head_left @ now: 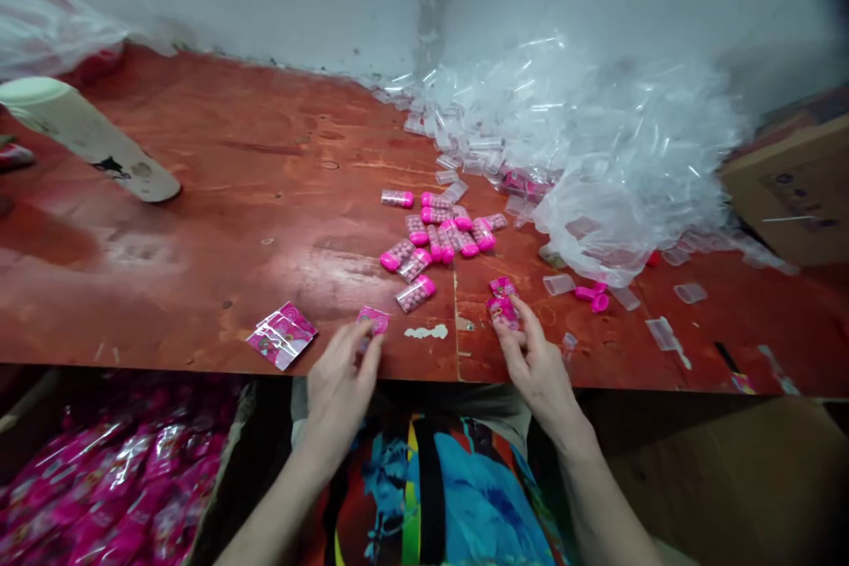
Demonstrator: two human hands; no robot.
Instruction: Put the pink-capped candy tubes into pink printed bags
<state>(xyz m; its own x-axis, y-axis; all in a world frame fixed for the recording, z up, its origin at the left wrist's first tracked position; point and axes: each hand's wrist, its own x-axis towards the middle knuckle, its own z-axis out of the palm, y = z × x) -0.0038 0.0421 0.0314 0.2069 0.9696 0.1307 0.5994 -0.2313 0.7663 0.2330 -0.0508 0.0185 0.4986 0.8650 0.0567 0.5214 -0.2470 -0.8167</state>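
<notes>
My left hand is at the table's front edge, its thumb and fingers closed on the lower end of a small pink printed packet. In my right hand, thumb and fingertips pinch pink printed packets, one overlapping another. To the left lies a fanned stack of flat pink printed packets. Between and beyond my hands is a loose group of clear tubes with pink caps, filled with small pink balls. One such tube lies nearest to me.
A large heap of clear plastic tubes and a crumpled plastic bag fill the back right. Pink caps lie nearby. A white bottle stands left, a cardboard box right. Below left, a box holds pink packages.
</notes>
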